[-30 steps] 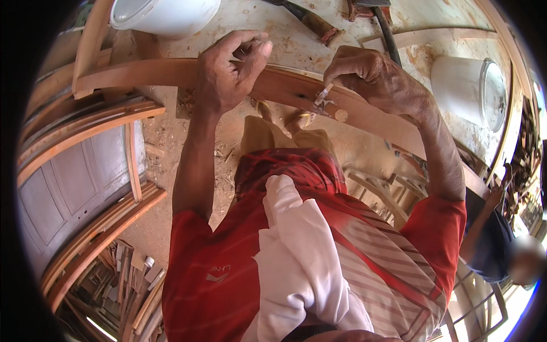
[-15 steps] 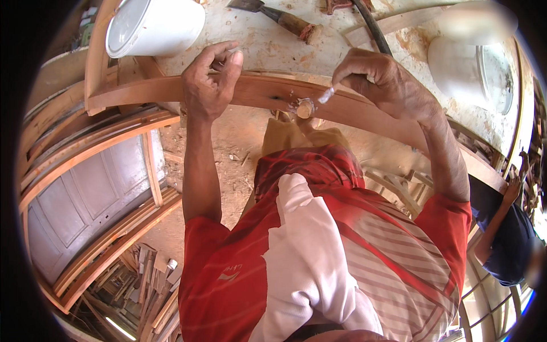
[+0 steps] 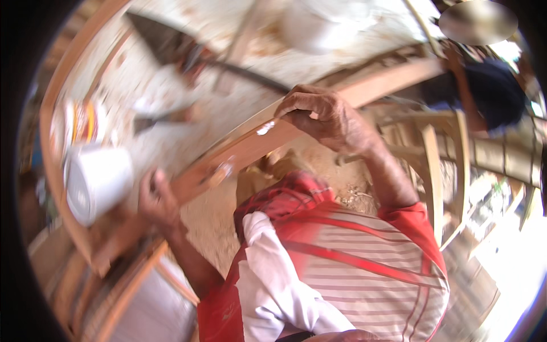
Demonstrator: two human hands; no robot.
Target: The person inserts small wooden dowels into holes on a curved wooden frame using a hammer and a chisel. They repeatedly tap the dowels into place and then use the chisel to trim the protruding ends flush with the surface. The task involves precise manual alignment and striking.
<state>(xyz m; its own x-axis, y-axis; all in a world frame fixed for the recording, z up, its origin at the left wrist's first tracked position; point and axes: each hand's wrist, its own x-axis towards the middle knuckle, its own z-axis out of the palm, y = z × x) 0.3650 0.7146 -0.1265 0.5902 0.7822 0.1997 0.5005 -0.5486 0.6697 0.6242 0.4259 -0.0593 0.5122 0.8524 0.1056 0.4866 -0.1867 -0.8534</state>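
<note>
- Right hand (image 3: 323, 115): fingers curled, white bit (image 3: 265, 127) by tips; can't tell if held.
- Left hand (image 3: 156, 204): blurry, can't tell.
- Between fingers: peg (image 3: 218, 177) sticks out of board (image 3: 249, 151), already white-smeared.

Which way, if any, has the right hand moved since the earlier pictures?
Yes: judged against the round wooden peg on the board, the right hand has moved farther right along it.

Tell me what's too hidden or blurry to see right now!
- Head view: the inside of the right hand, hidden by its own curled fingers.
- Head view: whether the left hand touches the wooden board; blur smears it.
- Head view: the farther white bucket's top, cut off by the picture's upper edge.
</note>
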